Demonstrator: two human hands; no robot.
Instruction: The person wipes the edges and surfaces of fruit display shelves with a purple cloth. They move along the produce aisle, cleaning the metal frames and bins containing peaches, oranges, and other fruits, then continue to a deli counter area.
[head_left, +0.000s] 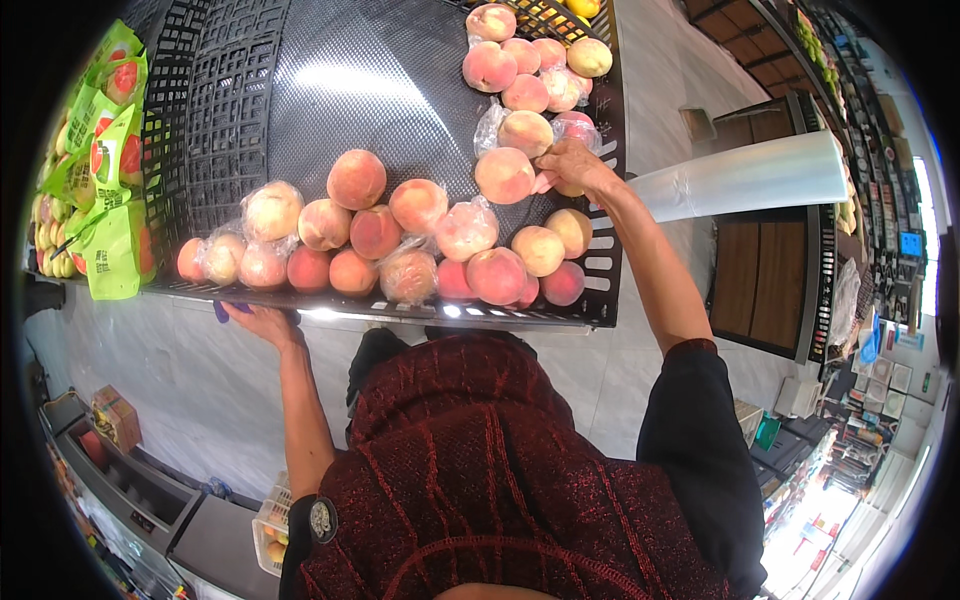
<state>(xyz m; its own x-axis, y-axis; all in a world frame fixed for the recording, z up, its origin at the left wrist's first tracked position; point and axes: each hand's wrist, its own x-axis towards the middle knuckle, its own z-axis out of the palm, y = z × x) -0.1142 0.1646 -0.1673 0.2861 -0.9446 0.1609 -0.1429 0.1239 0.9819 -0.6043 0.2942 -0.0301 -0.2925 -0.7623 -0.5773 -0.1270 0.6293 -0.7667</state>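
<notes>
Peaches (pixel 357 179) lie along the front and right side of a black display bin; several are wrapped in clear plastic, such as one pale peach (pixel 272 210). My right hand (pixel 578 164) reaches over the right side, fingers curled down on a peach (pixel 568 188) mostly hidden under the palm. Its fingertips come close to a bare peach (pixel 505 175) on the left. At the bin's front edge, my left hand (pixel 265 323) has bent fingers around a small purple thing (pixel 221 312). That thing's kind and the fingertips are partly hidden.
Ridged black lining (pixel 340 100) covers the bin floor, bounded by a slotted right wall (pixel 600 260). Green fruit-printed bags (pixel 112 240) stand on the left. A clear plastic roll (pixel 740 178) sticks out to the right. Below left is a white basket (pixel 268 530) with fruit.
</notes>
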